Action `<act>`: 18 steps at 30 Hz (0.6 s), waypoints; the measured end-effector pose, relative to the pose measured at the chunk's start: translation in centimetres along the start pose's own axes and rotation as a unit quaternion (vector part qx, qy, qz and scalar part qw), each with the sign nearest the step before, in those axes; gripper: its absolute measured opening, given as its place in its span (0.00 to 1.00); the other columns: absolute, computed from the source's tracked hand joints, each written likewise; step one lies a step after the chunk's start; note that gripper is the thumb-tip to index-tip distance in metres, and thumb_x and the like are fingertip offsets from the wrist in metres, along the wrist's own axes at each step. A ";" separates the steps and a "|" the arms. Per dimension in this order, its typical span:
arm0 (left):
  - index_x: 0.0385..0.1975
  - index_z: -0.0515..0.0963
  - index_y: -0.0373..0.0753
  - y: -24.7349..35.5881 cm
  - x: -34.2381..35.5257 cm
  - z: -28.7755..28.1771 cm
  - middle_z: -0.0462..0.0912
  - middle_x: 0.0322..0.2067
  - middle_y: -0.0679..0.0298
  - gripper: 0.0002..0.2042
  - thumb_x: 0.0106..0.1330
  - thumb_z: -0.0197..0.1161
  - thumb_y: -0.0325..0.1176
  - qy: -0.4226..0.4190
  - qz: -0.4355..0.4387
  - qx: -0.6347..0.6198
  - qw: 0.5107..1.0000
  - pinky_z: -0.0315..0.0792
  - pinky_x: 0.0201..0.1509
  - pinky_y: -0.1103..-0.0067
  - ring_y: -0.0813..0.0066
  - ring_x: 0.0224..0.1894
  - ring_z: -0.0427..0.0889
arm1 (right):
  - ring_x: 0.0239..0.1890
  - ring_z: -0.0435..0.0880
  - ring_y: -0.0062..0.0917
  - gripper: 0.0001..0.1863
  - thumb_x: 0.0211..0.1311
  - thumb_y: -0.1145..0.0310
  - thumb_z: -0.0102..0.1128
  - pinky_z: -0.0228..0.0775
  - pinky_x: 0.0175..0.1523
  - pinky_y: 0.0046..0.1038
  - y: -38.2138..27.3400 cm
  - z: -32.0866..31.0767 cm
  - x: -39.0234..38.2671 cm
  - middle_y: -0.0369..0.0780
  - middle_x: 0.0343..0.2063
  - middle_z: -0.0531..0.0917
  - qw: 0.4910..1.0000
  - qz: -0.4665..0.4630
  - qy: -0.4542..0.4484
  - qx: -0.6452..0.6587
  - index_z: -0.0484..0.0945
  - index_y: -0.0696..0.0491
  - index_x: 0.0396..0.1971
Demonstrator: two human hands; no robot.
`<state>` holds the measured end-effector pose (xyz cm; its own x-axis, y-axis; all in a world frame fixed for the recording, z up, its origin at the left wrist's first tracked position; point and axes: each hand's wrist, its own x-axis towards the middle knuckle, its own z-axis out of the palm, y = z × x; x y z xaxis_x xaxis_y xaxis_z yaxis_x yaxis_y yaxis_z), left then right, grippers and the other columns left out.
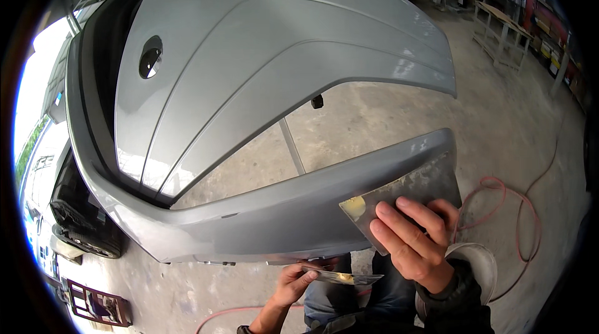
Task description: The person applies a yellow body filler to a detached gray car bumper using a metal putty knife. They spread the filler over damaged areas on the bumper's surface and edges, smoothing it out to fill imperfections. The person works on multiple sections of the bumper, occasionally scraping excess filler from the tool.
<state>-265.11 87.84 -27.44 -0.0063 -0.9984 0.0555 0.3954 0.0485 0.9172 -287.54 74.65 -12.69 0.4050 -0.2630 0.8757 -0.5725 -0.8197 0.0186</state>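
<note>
Strong daylight comes in from your left, burning the opening (pixel 38 78) there to white, with a blue fringe along the rim. Around you the concrete floor (pixel 387 115) takes softer, fairly even light. The glossy grey panel (pixel 281 34) throws white glare back at you near its lower left corner and in broken patches toward its right end. At upper right, the shelves (pixel 552 53) look dim and lack fine detail. Your right hand (pixel 418 240) shows no obvious blur. The fisheye bends straight edges, and your picture's corners fall to black.
</note>
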 end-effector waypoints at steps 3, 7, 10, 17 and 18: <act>0.36 0.77 0.31 -0.9 -0.5 -1.0 0.80 0.40 0.50 0.08 0.67 0.56 0.30 0.009 -0.003 0.013 1.000 0.68 0.57 0.58 0.42 0.56 0.71 | 0.47 0.75 0.17 0.10 0.55 0.65 0.63 0.57 0.44 0.25 -0.5 -0.1 0.5 0.26 0.42 0.84 1.000 -0.008 -0.003 0.002 0.84 0.42 0.37; 0.36 0.77 0.31 0.0 -0.1 -0.2 0.80 0.40 0.50 0.08 0.67 0.56 0.30 -0.007 0.010 0.013 1.000 0.69 0.57 0.57 0.42 0.56 0.71 | 0.47 0.75 0.17 0.09 0.55 0.65 0.63 0.58 0.44 0.25 -0.8 0.4 0.4 0.26 0.42 0.84 1.000 -0.002 -0.007 -0.001 0.84 0.42 0.37; 0.35 0.77 0.31 0.4 0.1 0.0 0.80 0.40 0.49 0.08 0.67 0.55 0.30 -0.013 0.013 0.008 1.000 0.68 0.58 0.56 0.41 0.56 0.71 | 0.47 0.75 0.17 0.09 0.55 0.65 0.63 0.58 0.44 0.25 -0.6 0.6 0.0 0.26 0.43 0.84 1.000 0.007 0.002 -0.010 0.84 0.42 0.37; 0.35 0.76 0.30 -0.8 0.0 -0.6 0.79 0.40 0.47 0.07 0.66 0.55 0.28 -0.020 0.023 0.009 1.000 0.66 0.58 0.54 0.40 0.55 0.71 | 0.48 0.76 0.17 0.10 0.56 0.65 0.61 0.58 0.49 0.26 0.4 0.2 -0.6 0.27 0.43 0.83 1.000 0.006 0.002 -0.022 0.84 0.42 0.39; 0.35 0.76 0.30 -1.0 -0.3 -0.9 0.79 0.41 0.46 0.07 0.66 0.55 0.28 -0.013 0.023 0.003 1.000 0.66 0.58 0.54 0.40 0.55 0.71 | 0.49 0.77 0.17 0.10 0.57 0.66 0.60 0.57 0.52 0.26 0.1 0.0 -0.4 0.27 0.43 0.83 1.000 0.015 -0.017 -0.017 0.84 0.42 0.39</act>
<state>-264.68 88.03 -28.72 -0.0131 -0.9941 0.1076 0.3912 0.0939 0.9155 -287.78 74.63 -13.02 0.4097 -0.3051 0.8597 -0.6088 -0.7933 0.0086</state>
